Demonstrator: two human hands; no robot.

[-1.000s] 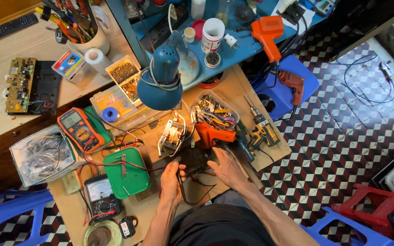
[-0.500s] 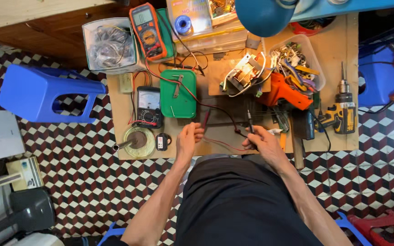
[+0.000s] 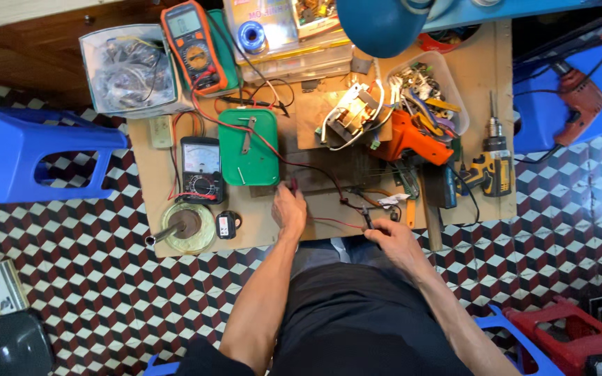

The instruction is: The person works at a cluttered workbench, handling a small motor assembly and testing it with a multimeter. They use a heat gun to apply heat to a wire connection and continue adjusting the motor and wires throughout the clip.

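My left hand (image 3: pixel 289 210) rests on the low wooden table (image 3: pixel 155 202) and pinches a red test probe (image 3: pixel 292 186) at the edge of a dark circuit board (image 3: pixel 329 175). My right hand (image 3: pixel 389 238), near the table's front edge, holds a black test probe (image 3: pixel 366 217) whose tip points at the board's near right corner. Red and black leads run back from the probes to an orange digital multimeter (image 3: pixel 193 45) at the far left. A wired transformer (image 3: pixel 352 115) sits just beyond the board.
A green box (image 3: pixel 247 147), an analog meter (image 3: pixel 201 168) and a solder reel (image 3: pixel 188 226) lie left of my hands. An orange soldering gun (image 3: pixel 410 141) and a cordless drill (image 3: pixel 494 168) lie to the right. Blue stools (image 3: pixel 29 153) flank the table, with a lamp shade (image 3: pixel 377 24) overhead.
The view has tipped down and toward me, so the table sits higher in the frame. Both hands stay at the board; my right hand has drawn slightly nearer to me.
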